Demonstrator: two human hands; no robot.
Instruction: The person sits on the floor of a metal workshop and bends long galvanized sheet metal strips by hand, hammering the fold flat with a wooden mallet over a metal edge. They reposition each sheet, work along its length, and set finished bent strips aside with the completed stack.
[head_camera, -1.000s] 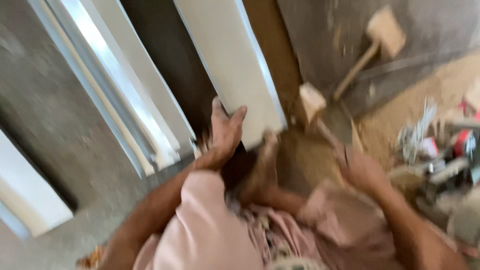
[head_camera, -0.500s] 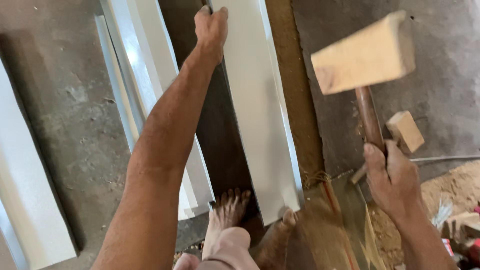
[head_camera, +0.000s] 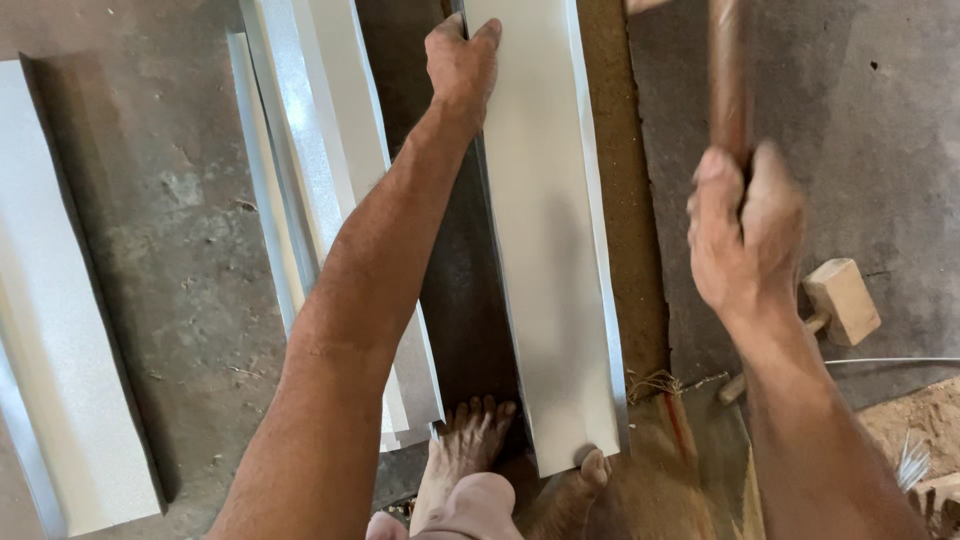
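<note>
Since half a sec ago, mallet head has gone up out of frame; only the wooden handle shows, blurred. Right hand fist closed round handle, raised over floor. Left hand arm stretched fwd, fingers curled over near-top left edge of white bent metal sheet, pressing it down. Sheet lies lengthwise on dark beam; bare feet at its lower end. Second wooden mallet on concrete floor at right. More folded sheets lie to left. Sawdust lower right.
</note>
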